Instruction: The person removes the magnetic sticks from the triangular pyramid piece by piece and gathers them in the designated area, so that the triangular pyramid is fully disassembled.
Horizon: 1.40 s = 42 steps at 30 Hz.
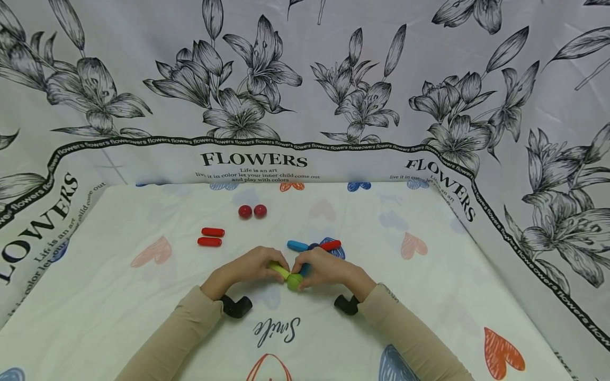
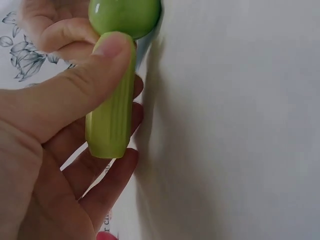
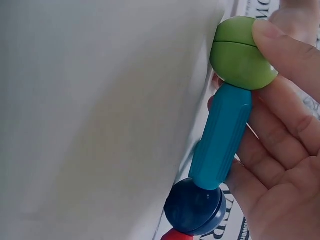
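My left hand pinches a yellow-green ridged rod between thumb and fingers. One end of that rod meets a green ball, which my right hand grips with thumb and fingertips. From the ball a teal rod runs to a dark blue ball. A red rod and a light blue rod extend from the dark blue ball to either side. In the head view, the right hand hides most of the teal rod.
Two red rods lie side by side at the left of the table. Behind them sit two dark red balls. The white cloth bears printed hearts, and a flowered curtain stands behind the table. Black wrist mounts hang beneath the sleeves.
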Each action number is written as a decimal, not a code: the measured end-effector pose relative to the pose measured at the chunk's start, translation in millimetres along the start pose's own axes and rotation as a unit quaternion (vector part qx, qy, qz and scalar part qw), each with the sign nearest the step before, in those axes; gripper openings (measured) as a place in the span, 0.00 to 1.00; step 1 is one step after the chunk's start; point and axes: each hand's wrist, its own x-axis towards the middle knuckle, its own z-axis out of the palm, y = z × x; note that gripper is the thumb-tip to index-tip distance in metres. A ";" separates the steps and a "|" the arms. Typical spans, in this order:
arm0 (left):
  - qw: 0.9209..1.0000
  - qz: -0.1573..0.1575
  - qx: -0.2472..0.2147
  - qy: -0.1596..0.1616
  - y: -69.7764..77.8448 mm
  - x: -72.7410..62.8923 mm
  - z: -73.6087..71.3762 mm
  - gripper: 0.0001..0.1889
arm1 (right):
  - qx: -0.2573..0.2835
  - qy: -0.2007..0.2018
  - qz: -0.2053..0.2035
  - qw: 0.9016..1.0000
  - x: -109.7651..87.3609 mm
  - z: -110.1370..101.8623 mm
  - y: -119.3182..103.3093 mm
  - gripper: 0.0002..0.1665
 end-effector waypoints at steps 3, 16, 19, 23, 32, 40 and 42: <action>1.000 -0.012 -0.005 0.009 -0.4 -7.6 -3.5 0.09 | -0.003 0.001 0.003 1.000 0.2 -0.4 -0.5 0.16; 0.995 -0.054 0.000 0.086 -7.4 -37.6 -16.4 0.09 | 0.023 0.000 0.047 0.999 -0.1 -0.3 -4.5 0.17; 0.993 -0.064 0.003 0.102 -9.0 -43.7 -19.9 0.09 | 0.027 0.000 0.049 0.998 -0.5 -0.4 -5.2 0.17; 0.990 -0.074 0.007 0.121 -11.8 -51.1 -24.0 0.10 | 0.028 0.003 0.052 0.998 -1.6 -0.1 -5.8 0.18; 0.981 -0.073 0.027 0.181 -18.1 -65.5 -31.8 0.12 | 0.037 0.006 0.078 0.996 -3.0 1.6 -7.9 0.18; 0.974 -0.103 0.047 0.195 -22.8 -78.7 -39.6 0.11 | 0.023 0.009 0.076 0.997 -1.7 1.0 -2.1 0.20; 0.973 -0.109 0.054 0.198 -24.8 -82.3 -40.3 0.11 | 0.025 0.010 0.077 0.997 -2.0 -0.5 -0.6 0.21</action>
